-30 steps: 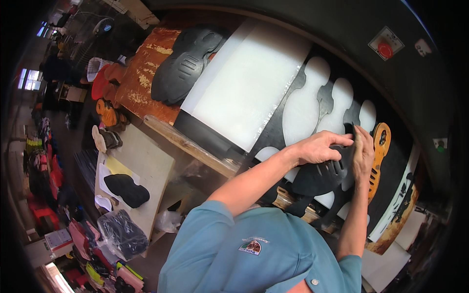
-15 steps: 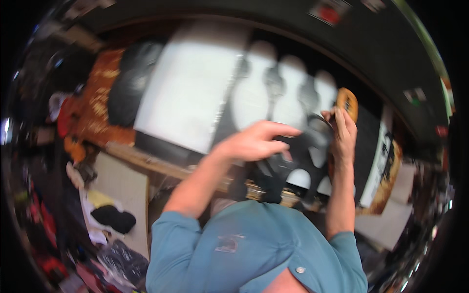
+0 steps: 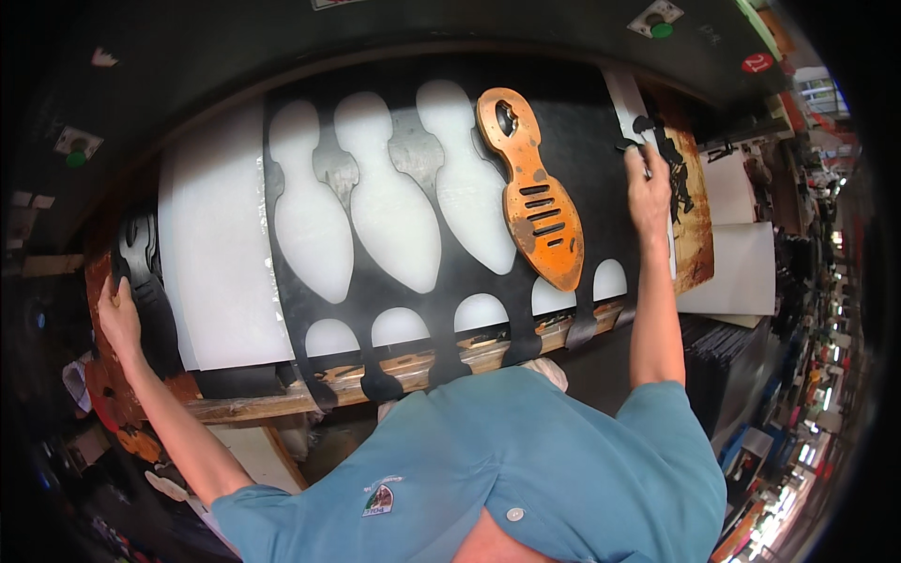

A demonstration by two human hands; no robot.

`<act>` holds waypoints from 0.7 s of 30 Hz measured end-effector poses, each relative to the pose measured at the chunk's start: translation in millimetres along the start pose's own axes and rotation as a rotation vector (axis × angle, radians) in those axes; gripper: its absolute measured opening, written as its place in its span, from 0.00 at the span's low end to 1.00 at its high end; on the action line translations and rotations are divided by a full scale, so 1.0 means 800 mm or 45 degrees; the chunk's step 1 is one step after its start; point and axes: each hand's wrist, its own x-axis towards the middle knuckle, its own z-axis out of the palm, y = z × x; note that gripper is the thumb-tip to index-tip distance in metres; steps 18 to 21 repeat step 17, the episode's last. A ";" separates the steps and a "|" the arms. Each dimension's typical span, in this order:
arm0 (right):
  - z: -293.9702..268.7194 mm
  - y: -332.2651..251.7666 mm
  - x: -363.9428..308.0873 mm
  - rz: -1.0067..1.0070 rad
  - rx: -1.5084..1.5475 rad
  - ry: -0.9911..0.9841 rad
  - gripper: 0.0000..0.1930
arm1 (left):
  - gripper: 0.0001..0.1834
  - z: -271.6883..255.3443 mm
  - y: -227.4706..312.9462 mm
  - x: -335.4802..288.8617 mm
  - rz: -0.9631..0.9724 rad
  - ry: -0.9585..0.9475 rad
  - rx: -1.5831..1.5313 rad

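The two hands, which were held close together over the right part of the black sheet (image 3: 601, 141) a second ago, are now spread far apart. The left hand (image 3: 120, 314) has been moved out to the far left, where it is laid on a stack of black cut pieces (image 3: 150, 272) beside the white cutting board (image 3: 216, 263); its fingers are curled against the stack, but whether anything is pinched cannot be told. The right hand (image 3: 648, 192) has been carried to the sheet's right edge, its fingers closed on the edge. The sheet is spread flat over the board, with sole-shaped holes cut through it. The orange sole-shaped cutting die (image 3: 530, 188) is left lying untouched on the sheet, between the cut-outs and the right hand.
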 end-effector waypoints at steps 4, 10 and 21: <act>0.016 -0.061 -0.134 -0.339 0.122 -0.526 0.52 | 0.25 0.074 0.132 -0.116 0.435 -0.119 -0.415; 0.027 -0.095 -0.148 -0.569 -0.105 -0.442 0.49 | 0.29 0.183 0.395 -0.328 1.052 -0.516 -0.639; 0.007 -0.076 -0.114 -0.363 0.133 -0.502 0.47 | 0.40 0.204 0.417 -0.353 1.251 -0.489 -0.105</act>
